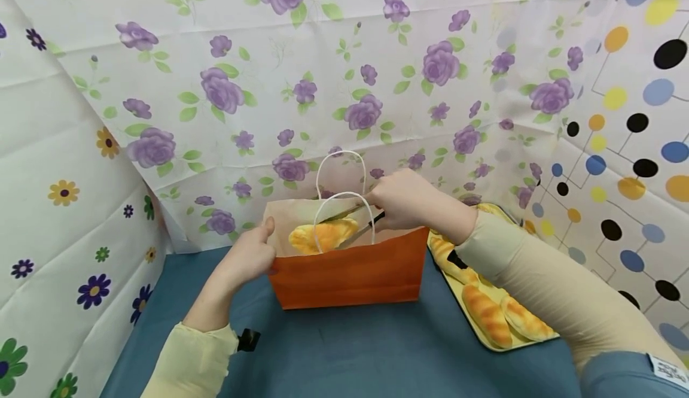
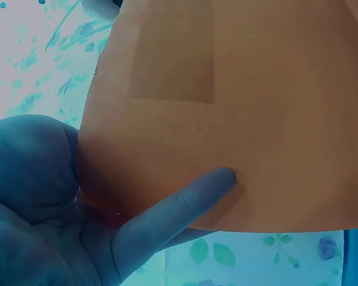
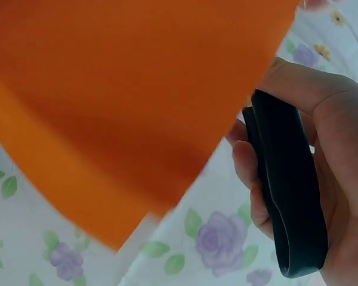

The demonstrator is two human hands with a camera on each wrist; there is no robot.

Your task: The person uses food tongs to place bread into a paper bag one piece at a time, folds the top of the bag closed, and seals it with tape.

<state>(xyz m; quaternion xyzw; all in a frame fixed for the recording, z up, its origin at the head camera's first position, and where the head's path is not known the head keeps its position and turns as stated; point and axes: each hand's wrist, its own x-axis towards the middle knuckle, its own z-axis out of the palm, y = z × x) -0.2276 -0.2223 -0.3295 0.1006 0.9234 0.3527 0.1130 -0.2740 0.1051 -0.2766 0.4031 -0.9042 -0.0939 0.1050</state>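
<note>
An orange paper bag (image 1: 350,279) with white cord handles (image 1: 340,152) stands upright on the blue table, its mouth open. At its left edge my left hand (image 1: 249,257) grips the paper; in the left wrist view one finger (image 2: 185,205) lies along the bag's side. My right hand (image 1: 404,197) is over the bag's right rim, holding tongs (image 1: 344,212) by their black handle (image 3: 289,185). Between the tongs' arms is a golden-brown bread (image 1: 323,235), inside the bag's mouth. The bag's front wall hides the bread's lower side.
To the right of the bag, partly beneath my right forearm, a yellow tray (image 1: 524,343) holds several more breads (image 1: 486,315). Flower-patterned cloth (image 1: 334,51) hangs close behind the bag, with other patterned cloths at left and right. A blue cover (image 1: 344,356) spreads over the table.
</note>
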